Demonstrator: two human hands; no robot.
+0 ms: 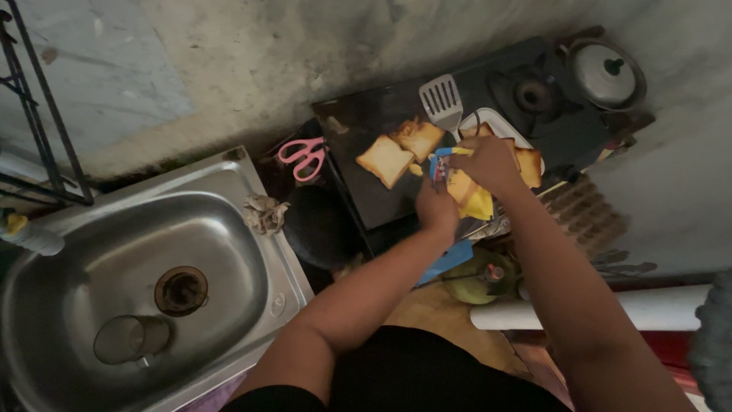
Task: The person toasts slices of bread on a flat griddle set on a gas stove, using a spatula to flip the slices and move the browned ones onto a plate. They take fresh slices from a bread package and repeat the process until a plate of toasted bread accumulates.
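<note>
Both arms stretched out over the black stove [358,191]: left hand [436,207] and right hand [488,162] pinching a yellow-blue packet [461,187], right beside the toast slices [400,150].

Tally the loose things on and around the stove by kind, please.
Toast slices: 4
Spatula: 1
Scissors: 1
Pot lid: 1
Cheese packet, in both hands: 1
Total: 8

Toast slices: 4 – 2 on black griddle [358,130], i.e. [385,160] & [419,137], 2 more on white plate [499,126]. 1 slotted spatula [441,99]. 1 pr pink scissors [303,155]. 1 lidded pot [606,72]. 1 steel sink [91,252]. 2 hands: left hand [436,206], right hand [488,160].
</note>
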